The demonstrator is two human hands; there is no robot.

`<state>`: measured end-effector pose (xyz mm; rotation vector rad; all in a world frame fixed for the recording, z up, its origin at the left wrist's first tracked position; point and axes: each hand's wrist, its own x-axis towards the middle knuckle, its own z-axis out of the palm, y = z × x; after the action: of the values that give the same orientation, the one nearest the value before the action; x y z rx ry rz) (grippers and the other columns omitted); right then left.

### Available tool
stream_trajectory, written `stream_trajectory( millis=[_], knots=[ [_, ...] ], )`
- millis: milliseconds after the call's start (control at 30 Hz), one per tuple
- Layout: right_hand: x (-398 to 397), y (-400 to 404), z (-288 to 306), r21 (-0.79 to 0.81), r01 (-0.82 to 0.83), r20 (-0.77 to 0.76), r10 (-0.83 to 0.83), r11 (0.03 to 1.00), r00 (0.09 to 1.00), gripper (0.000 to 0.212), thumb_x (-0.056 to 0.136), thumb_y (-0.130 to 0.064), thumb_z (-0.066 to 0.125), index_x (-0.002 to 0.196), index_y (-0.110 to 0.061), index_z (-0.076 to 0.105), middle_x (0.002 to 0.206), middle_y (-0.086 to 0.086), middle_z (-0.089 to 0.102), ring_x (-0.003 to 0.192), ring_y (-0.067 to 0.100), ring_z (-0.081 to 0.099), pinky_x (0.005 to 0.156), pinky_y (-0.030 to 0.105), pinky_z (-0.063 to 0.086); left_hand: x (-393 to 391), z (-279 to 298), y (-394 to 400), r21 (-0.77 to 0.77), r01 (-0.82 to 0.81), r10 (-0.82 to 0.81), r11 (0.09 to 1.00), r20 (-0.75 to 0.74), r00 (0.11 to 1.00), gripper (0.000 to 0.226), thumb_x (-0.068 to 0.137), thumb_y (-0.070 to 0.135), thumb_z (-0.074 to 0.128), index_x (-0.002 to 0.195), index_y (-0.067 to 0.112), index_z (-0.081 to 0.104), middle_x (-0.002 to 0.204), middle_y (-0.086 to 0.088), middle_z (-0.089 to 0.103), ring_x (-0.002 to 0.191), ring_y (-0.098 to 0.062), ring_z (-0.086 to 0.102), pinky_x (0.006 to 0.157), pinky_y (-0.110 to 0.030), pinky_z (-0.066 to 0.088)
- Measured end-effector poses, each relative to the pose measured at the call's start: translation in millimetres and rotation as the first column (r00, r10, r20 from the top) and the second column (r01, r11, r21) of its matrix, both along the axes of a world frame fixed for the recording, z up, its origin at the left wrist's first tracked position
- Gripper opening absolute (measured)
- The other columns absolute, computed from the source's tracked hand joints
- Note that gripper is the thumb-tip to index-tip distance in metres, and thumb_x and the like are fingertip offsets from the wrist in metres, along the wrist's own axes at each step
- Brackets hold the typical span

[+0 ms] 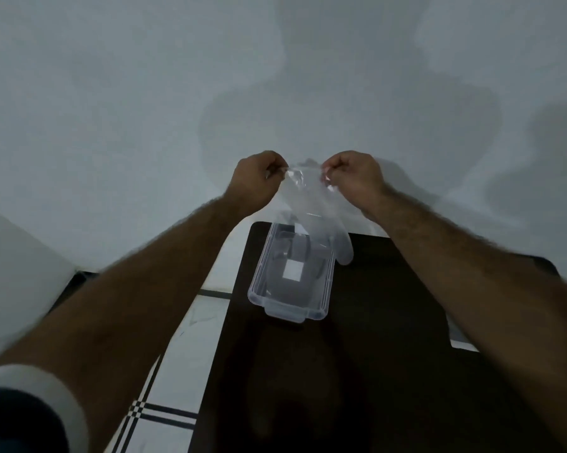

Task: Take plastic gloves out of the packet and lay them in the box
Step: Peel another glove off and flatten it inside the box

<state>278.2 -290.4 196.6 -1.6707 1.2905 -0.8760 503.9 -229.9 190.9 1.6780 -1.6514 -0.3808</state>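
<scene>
Holding a plastic glove (311,204) stretched by its cuff, left hand (257,178) and right hand (354,176) both pinched; lowering it into the clear box (259,289) looks next.

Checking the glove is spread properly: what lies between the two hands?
In the head view, only the clear plastic glove spans from the left hand to the right hand, each pinching an edge; its fingers hang over the box.

The glove (311,204) is clear film, its edges hard to trace against the wall. Its lower part overlaps the box (259,282), so contents there cannot be told. The surface (373,371) runs off the near edge.
</scene>
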Motion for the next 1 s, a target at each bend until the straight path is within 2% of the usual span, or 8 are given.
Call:
stream_trajectory(
  millis=[200,300,400,667,733,833,933,1000],
  knots=[
    [-0.5,19.3,-11.7,-0.021,-0.057,0.089,0.059,0.998,0.994,0.012,0.093,-0.003,0.074,0.104,-0.006,0.077,0.092,0.006,0.082,0.086,0.018,0.078,0.084,0.028,0.061,22.8,-14.3,14.5,-0.139,0.187,-0.163,0.973,0.164,0.973,0.015,0.103,0.017,0.063,0.110,0.014,0.076,0.103,0.002,0.079,0.093,-0.012,0.065,0.081,-0.019,0.047],
    [-4.4,39.9,-27.2,-0.071,-0.121,0.034,0.124,0.990,0.992,0.012,0.096,-0.006,0.074,0.107,-0.010,0.078,0.098,0.000,0.081,0.092,0.013,0.078,0.088,0.026,0.061,29.1,-28.5,32.8,-0.131,0.299,-0.255,0.945,0.278,0.926,0.020,0.103,0.015,0.060,0.113,0.009,0.076,0.107,-0.005,0.079,0.095,-0.016,0.062,0.085,-0.032,0.047],
    [-11.3,58.0,-42.5,-0.130,-0.195,-0.039,0.191,0.972,0.981,0.011,0.098,-0.010,0.073,0.108,-0.012,0.078,0.104,-0.005,0.079,0.099,0.007,0.075,0.092,0.022,0.059,36.2,-43.4,50.6,-0.072,0.371,-0.322,0.926,0.364,0.874,0.030,0.100,0.022,0.052,0.112,0.006,0.075,0.101,-0.010,0.078,0.093,-0.030,0.070,0.086,-0.045,0.054],
    [-26.3,79.5,-111.6,-0.140,-0.372,-0.306,0.318,0.917,0.898,0.014,0.101,-0.012,0.068,0.112,-0.012,0.077,0.105,-0.007,0.077,0.094,0.002,0.071,0.081,0.014,0.056,43.0,-105.5,78.1,0.012,0.492,-0.423,0.871,0.528,0.736,0.028,0.094,0.024,0.054,0.110,0.012,0.074,0.105,-0.005,0.076,0.102,-0.028,0.069,0.087,-0.043,0.049],
    [-27.9,78.9,-126.1,-0.153,-0.429,-0.403,0.341,0.890,0.850,0.015,0.101,-0.014,0.067,0.112,-0.015,0.076,0.106,-0.009,0.076,0.094,-0.002,0.069,0.083,0.015,0.055,42.2,-119.3,77.6,0.036,0.517,-0.446,0.855,0.559,0.699,0.026,0.094,0.023,0.055,0.109,0.013,0.074,0.103,-0.004,0.076,0.100,-0.028,0.068,0.087,-0.042,0.046],
    [-28.6,77.0,-146.4,-0.156,-0.515,-0.544,0.362,0.843,0.757,0.015,0.101,-0.022,0.065,0.112,-0.018,0.075,0.108,-0.006,0.077,0.097,0.007,0.070,0.090,0.031,0.057,39.2,-135.6,75.7,0.085,0.528,-0.467,0.845,0.596,0.653,0.020,0.090,0.020,0.062,0.105,0.015,0.074,0.096,-0.002,0.076,0.095,-0.027,0.068,0.088,-0.042,0.046],
    [-24.3,76.0,-160.1,-0.060,-0.566,-0.658,0.394,0.822,0.642,0.019,0.103,-0.029,0.060,0.114,-0.024,0.074,0.107,-0.007,0.078,0.093,0.012,0.070,0.102,0.040,0.053,35.8,-153.0,74.9,0.203,0.523,-0.519,0.828,0.630,0.577,0.019,0.085,0.020,0.070,0.102,0.018,0.076,0.092,0.000,0.077,0.096,-0.026,0.069,0.091,-0.042,0.047],
    [-21.3,76.1,-168.1,0.028,-0.616,-0.730,0.437,0.787,0.526,0.022,0.103,-0.034,0.056,0.118,-0.027,0.071,0.108,-0.005,0.077,0.097,0.013,0.071,0.116,0.044,0.043,31.1,-163.3,74.4,0.289,0.520,-0.565,0.804,0.642,0.518,0.019,0.087,0.024,0.063,0.100,0.021,0.076,0.091,0.002,0.077,0.099,-0.025,0.067,0.094,-0.042,0.043]
  ],
)
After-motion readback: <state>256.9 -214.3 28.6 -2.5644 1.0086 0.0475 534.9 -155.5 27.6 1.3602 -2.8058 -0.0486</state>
